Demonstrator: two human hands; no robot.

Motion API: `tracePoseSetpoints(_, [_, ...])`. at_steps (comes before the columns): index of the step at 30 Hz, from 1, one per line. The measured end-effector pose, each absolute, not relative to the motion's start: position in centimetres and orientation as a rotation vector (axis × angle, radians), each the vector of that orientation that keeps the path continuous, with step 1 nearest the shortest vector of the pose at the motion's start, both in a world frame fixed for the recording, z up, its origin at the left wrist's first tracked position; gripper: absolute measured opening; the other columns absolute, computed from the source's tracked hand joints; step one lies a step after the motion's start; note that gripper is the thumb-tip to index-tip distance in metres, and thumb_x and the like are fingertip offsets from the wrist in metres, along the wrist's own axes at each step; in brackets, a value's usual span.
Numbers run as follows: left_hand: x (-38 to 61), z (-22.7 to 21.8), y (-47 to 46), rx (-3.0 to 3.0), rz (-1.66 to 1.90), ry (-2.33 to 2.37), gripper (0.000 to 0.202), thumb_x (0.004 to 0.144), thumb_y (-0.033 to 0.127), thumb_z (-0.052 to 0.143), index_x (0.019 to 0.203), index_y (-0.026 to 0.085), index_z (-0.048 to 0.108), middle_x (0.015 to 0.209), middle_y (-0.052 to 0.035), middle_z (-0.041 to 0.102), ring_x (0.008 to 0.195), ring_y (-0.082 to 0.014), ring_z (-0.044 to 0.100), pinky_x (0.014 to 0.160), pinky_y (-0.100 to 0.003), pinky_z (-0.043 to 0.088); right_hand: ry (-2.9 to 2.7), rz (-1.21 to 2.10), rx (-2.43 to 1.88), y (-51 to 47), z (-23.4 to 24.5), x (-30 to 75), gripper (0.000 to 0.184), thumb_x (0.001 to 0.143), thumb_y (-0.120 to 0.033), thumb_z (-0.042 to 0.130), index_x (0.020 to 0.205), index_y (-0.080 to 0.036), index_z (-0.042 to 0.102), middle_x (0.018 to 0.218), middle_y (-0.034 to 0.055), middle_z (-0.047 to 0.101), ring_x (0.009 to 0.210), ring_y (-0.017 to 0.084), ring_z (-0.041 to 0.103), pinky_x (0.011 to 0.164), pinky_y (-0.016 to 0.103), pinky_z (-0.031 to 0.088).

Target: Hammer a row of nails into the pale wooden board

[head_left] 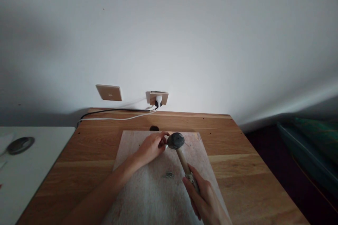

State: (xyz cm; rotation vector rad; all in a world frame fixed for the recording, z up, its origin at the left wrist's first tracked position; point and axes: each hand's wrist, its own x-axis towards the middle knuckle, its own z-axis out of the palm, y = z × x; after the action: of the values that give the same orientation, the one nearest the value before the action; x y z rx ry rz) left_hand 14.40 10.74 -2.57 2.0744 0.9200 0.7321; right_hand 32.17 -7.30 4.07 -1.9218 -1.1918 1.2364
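My right hand (pixel 203 193) is wrapped round the wooden handle of a rubber mallet (pixel 175 141) with a dark, rounded head. The mallet's head is over the far part of a pale, worn board (pixel 139 190), right beside my left fingers. My left hand (pixel 154 145) is at the board's far side, thumb and fingers brought together in a pinch. What they hold, if anything, I cannot make out, as the mallet's head partly covers that spot. A small heap of metal nails (pixel 169 174) lies mid-board. A thin nail (pixel 188 144) shows just right of the mallet's head.
Beneath the board is a wooden table (pixel 237 168) against a white wall. A socket (pixel 165 98) holds a white plug (pixel 158 100), with a black cable (pixel 116 110) and a white cable (pixel 116 119) running left. A white surface (pixel 50 147) bears a dark round object (pixel 20 145).
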Motion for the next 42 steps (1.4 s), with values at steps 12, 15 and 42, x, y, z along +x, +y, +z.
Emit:
tracePoseSetpoints(12, [14.3,-1.8,10.6,2.114,0.706,0.929,0.06,0.077,-0.006,0.065,0.129,0.023,0.069,0.099,-0.0026,0.08,0.091,-0.0214,0.076,0.087,-0.03,0.057,-1.241,1.198,-1.964,-7.4,4.4,31.9,0.071,0.104,-0.059,0.046,0.15,-0.005,0.053,0.047,-0.0118,0.044,0.038,0.011,0.045,0.04,0.02,0.035])
tracePoseSetpoints(15, [14.3,-2.0,10.6,2.13,0.713,0.921,0.059,0.077,-0.006,0.065,0.129,0.021,0.069,0.098,-0.0034,0.08,0.092,-0.0223,0.075,0.088,-0.031,0.057,-1.238,1.204,-1.954,-7.4,4.3,31.9,0.075,0.103,-0.062,0.046,0.151,-0.005,0.053,0.047,-0.0115,0.044,0.038,0.012,0.046,0.039,0.02,0.034])
tracePoseSetpoints(42, [13.0,2.7,5.4,2.602,0.038,0.575,0.021,0.073,0.021,0.08,0.091,0.026,0.07,0.096,-0.0058,0.079,0.087,-0.0275,0.075,0.075,-0.036,0.056,-1.214,0.946,-2.1,-12.9,-1.9,35.9,0.09,0.091,-0.089,0.047,0.147,-0.021,0.065,0.114,0.0131,0.082,0.11,0.032,0.076,0.098,0.039,0.058])
